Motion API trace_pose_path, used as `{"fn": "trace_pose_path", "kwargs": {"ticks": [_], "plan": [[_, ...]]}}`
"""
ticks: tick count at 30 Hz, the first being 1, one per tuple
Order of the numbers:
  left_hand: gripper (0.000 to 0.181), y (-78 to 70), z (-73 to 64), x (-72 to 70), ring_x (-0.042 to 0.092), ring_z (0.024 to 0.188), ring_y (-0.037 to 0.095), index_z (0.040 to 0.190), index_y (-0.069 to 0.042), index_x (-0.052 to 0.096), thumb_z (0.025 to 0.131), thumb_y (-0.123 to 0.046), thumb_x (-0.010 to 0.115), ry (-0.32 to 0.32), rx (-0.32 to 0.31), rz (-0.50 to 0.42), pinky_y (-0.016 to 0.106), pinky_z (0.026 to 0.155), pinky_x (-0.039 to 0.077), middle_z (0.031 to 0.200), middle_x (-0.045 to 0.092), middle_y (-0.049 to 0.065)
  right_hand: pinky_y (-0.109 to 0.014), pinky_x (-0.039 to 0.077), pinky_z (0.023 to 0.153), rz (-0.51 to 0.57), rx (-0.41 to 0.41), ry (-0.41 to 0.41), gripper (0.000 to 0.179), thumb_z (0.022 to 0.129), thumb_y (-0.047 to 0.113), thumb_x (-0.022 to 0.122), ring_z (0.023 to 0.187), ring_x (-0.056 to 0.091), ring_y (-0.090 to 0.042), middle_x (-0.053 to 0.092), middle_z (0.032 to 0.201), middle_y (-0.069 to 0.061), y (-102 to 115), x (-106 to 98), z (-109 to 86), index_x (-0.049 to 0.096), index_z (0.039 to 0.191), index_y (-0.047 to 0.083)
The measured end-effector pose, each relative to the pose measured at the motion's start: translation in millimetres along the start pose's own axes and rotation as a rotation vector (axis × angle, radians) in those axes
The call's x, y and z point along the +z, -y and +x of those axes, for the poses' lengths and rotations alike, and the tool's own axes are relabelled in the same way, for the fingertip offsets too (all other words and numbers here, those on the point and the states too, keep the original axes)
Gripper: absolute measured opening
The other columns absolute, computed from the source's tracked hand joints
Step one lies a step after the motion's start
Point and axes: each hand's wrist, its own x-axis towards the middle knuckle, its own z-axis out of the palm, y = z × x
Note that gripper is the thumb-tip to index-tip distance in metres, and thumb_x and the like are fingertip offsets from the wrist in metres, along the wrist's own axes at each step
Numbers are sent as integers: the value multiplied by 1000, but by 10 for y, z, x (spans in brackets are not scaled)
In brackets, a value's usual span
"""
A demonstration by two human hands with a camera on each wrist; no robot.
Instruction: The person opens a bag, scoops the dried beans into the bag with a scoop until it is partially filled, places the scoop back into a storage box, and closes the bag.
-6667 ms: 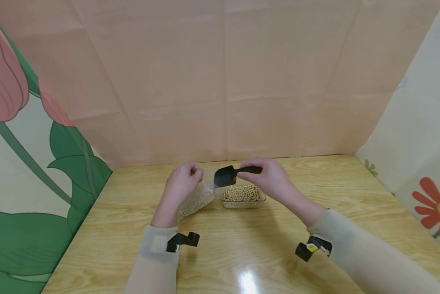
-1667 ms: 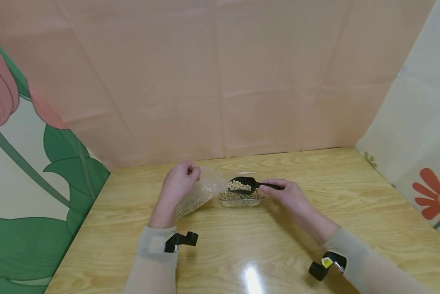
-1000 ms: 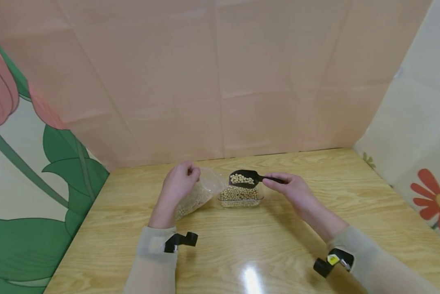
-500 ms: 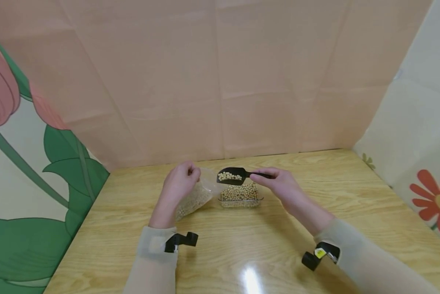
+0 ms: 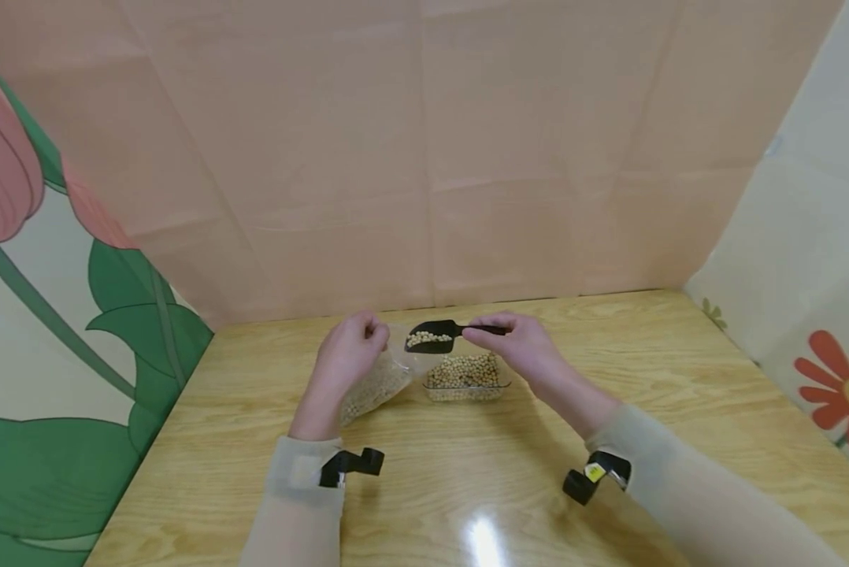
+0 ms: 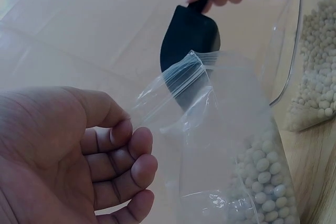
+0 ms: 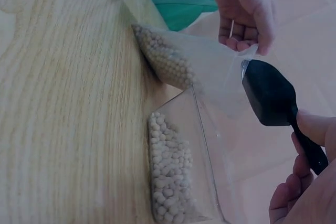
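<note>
My left hand pinches the rim of a clear zip bag between thumb and forefinger. Pale round soybeans fill the bag's lower part. In my right hand is the handle of a black scoop, which carries a small load of beans. The scoop's tip is right at the bag's mouth, overlapping the film in the left wrist view. Just below and to the right, a clear rectangular container holds more soybeans.
The container and bag stand side by side on a wood-grain table. Behind it hangs a pink cloth backdrop. Flower-painted panels rise at the left and right. Both wrists wear black camera mounts.
The scoop came up out of the container loaded with beans, then moved left to the bag's mouth. My left hand has held the bag's rim in nearly the same place.
</note>
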Motion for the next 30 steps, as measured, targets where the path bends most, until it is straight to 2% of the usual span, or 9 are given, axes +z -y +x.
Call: {"fn": "trace_pose_path", "kwargs": {"ticks": [6,8,13,18,25,30], "plan": [[21,2,7,1,55,69,23,91,-14,66,108,-19,55,-3,13,4,39,66,45,85,67,4,-51,52,106,-146,-111,-52,39,97,39,87,126,65,-34,69,141,-10,64,59,52,82,125,12],[21,1,8,1,55,70,24,90,-14,66,108,-19,55,-5,17,7,39,67,45,85,66,4,-50,54,102,-211,-160,-67,35,97,37,87,121,66,-33,70,136,-9,92,75,56,83,122,13],[20,5,11,3,56,72,23,90,-14,67,106,-19,56,-11,18,11,40,68,46,85,67,4,-54,50,107,-314,-261,-90,28,96,34,88,122,65,-33,72,127,-8,173,112,39,85,116,14],[21,16,11,5,56,70,23,90,-14,67,107,-20,55,-7,18,14,40,68,46,84,67,3,-58,49,107,-370,-309,-106,25,97,33,88,124,63,-35,72,124,-7,231,147,20,86,113,14],[23,17,5,5,54,67,23,91,-14,68,110,-20,55,-5,27,2,39,66,45,86,68,3,-51,51,92,-436,-361,-127,31,95,33,89,114,60,-31,71,114,-6,305,173,-26,86,116,10],[23,12,4,1,54,67,23,92,-15,68,110,-21,55,-4,17,4,40,66,45,87,68,3,-52,51,93,-443,-377,-128,30,95,32,90,116,60,-31,71,116,-5,310,164,-46,86,117,12]]}}
